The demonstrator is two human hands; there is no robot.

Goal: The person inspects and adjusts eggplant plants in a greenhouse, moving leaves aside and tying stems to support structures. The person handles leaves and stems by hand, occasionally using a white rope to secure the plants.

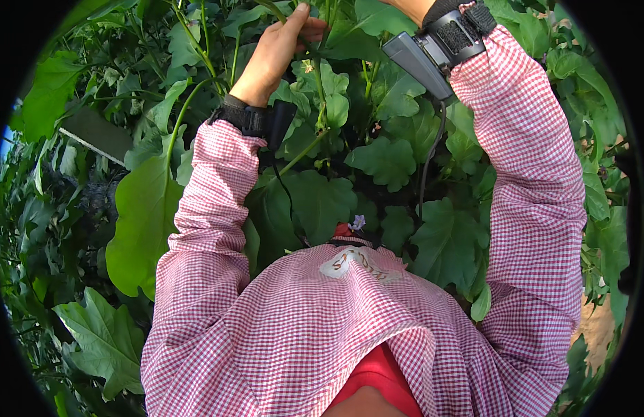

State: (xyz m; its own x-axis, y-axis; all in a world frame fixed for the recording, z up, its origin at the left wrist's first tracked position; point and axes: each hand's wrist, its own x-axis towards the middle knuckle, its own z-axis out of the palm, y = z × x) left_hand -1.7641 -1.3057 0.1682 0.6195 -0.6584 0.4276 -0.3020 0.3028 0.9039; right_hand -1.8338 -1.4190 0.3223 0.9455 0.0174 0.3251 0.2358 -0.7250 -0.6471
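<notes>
My left hand is at the top of the view, curled around a green eggplant stem. Its thumb points up, and the fingers are partly hidden among stems and leaves. My right hand is beyond the top edge, with only the bare wrist showing, so what it holds is hidden. Below and between the forearms grow an upright stem and broad lobed eggplant leaves. A small purple flower shows close to my chest.
Black straps hold a dark device on each wrist, the left device and the right device. A cable hangs from the right one. A large leaf stands beside my left sleeve. Bare soil shows at lower right.
</notes>
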